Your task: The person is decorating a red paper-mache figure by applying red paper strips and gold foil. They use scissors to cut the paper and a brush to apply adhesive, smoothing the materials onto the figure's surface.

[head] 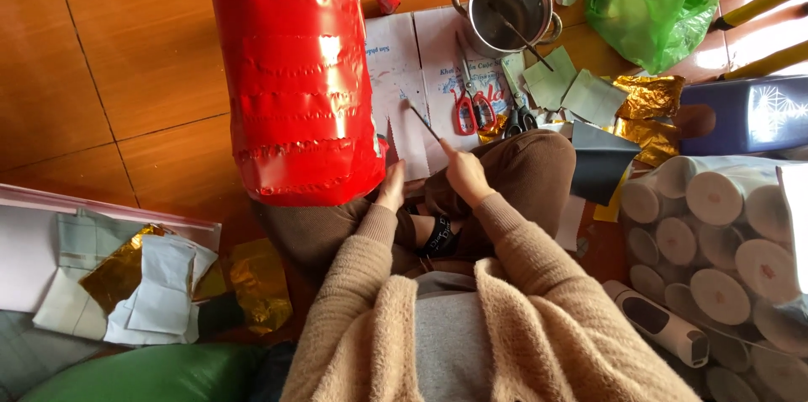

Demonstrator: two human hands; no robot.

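Orange-brown tiled floor (143,48) carries everything, bare at upper left and crowded to the right. Biggest is the tall red foil-wrapped cylinder (295,74), standing against the person's knee. Beside it lies white printed paper (404,65), with red-handled scissors (474,107) and a steel pot (507,0) beyond. The left hand (391,189) rests at the cylinder's lower edge, fingers seemingly flat, though partly hidden. The right hand (465,173) is closed, pinching a thin dark stick (423,122) over the paper.
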